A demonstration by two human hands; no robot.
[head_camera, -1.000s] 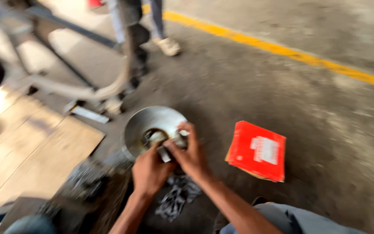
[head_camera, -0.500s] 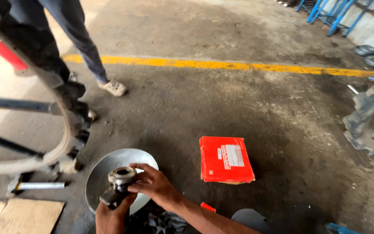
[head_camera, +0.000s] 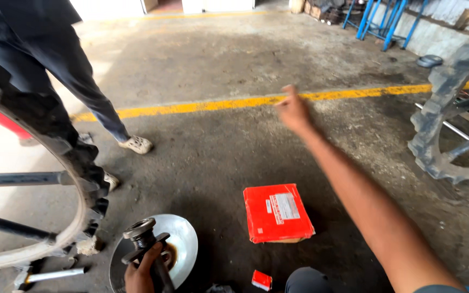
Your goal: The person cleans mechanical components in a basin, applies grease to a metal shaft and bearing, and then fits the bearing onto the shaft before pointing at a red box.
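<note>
Left hand (head_camera: 138, 275) is gripping a metal shaft (head_camera: 146, 244) upright over a steel bowl (head_camera: 183, 244), fingers closed around it. Right hand (head_camera: 293, 111) is reaching out empty, fingers blurred. A firm, upright hold seems wise.

A workshop: stained concrete floor (head_camera: 234, 146), lugged tractor tyre (head_camera: 446, 125), blue racks (head_camera: 378, 21).

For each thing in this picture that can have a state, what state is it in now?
left hand: closed around the dark metal shaft part
dark metal shaft part: upright, over the round metal dish
right hand: raised, stretched forward, holding nothing
red box: closed, flat on the floor
small red box: on the floor, apart from the dish
</note>
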